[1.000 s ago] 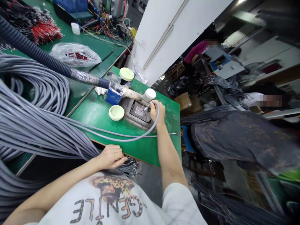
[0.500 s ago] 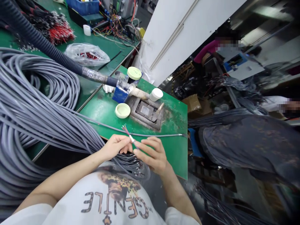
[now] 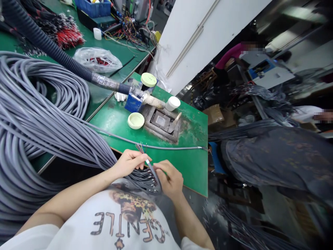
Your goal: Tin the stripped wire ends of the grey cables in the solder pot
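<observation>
A grey cable (image 3: pixel 153 171) runs between my hands in front of my shirt, with thin coloured wires (image 3: pixel 140 148) fanning out of its stripped end. My left hand (image 3: pixel 132 161) pinches it near a white band (image 3: pixel 147 161) just below those wires. Lower down the same cable, the thumb and fingers of my right hand (image 3: pixel 169 178) are closed on it. Beneath both hands hangs a bundle of grey cable ends (image 3: pixel 145 182), partly covered by my fingers. Another grey cable (image 3: pixel 171 149) lies across the green table (image 3: pixel 192 166), beyond my hands.
A solder pot (image 3: pixel 161 122) with a scraper (image 3: pixel 175 123) across its rim sits on the table. Around it are a pale open tub (image 3: pixel 136 121), a white cup (image 3: pixel 172 103) and a fume hose (image 3: pixel 78 69). Large grey cable coils (image 3: pixel 52 128) fill the left. A person (image 3: pixel 273 159) is at right.
My right hand has slid down the cable from the white band and its fingers have closed around it. The wires now spread wider above my left hand, which has barely moved.
</observation>
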A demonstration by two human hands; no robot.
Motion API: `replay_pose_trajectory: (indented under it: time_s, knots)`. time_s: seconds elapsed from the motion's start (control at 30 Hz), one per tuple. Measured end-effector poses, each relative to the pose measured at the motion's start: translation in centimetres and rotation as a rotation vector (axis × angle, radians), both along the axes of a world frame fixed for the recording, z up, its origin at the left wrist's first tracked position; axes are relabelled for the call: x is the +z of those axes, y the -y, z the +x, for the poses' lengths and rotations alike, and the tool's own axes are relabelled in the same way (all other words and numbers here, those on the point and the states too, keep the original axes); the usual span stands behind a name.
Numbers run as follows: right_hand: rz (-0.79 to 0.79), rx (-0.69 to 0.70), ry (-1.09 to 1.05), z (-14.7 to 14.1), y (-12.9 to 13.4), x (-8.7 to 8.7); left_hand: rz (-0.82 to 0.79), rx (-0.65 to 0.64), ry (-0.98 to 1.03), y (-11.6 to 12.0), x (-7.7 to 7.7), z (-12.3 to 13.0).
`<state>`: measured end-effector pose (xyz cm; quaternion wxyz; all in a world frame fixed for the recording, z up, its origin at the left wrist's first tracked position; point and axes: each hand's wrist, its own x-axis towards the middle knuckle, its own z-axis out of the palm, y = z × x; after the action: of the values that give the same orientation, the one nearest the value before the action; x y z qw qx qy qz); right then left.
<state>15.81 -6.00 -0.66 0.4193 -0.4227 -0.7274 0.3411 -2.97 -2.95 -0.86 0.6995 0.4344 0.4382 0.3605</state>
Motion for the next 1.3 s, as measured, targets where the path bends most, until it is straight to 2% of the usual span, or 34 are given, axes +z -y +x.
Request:
replay_pose_trajectory:
  time_s: [0.1,0.13,0.2,0.27,0.33,0.4,0.53,0.7,0.9,1.1,1.3]
  knots:
    - [-0.560,0.040,-0.223,-1.3,0.1,-0.3,0.015,-0.028,-0.023,0.0,-0.1,0.4]
    - [-0.704,0.063,-0.318,-1.9,0.0,-0.5,0.018,-0.013,-0.022,0.0,-0.1,0.4]
    - [-0.878,0.052,-0.486,-2.8,-0.1,-1.0,0.033,0.093,-0.016,0.0,-0.1,0.4]
    - [-0.946,0.014,-0.590,-3.5,-0.2,-1.5,0.064,0.259,-0.019,-0.1,0.0,0.1]
    - [-0.975,-0.003,-0.640,-4.1,-0.3,-1.8,0.096,0.383,-0.026,-0.3,0.2,-0.2]
    - [-0.990,-0.007,-0.664,-4.4,-0.3,-2.0,0.109,0.416,-0.023,-0.5,0.4,-0.5]
    - [-1.028,0.022,-0.685,-5.1,-0.4,-2.1,0.088,0.422,-0.006,-1.1,0.5,-0.7]
    - [-1.071,0.055,-0.731,-5.4,-0.6,-2.3,0.007,0.415,-0.009,-1.4,-0.2,-0.9]
    - [-1.094,0.193,-0.877,-6.0,-2.3,-2.3,-0.166,0.398,0.091,-1.4,-0.7,-0.9]
    - [-1.028,0.089,-0.876,-6.8,-4.4,-1.7,-0.205,0.425,0.160,-1.6,-0.3,-0.9]
    - [-0.941,0.010,-0.822,-7.2,-4.9,-1.5,-0.208,0.455,0.163,-1.6,-0.3,-1.0]
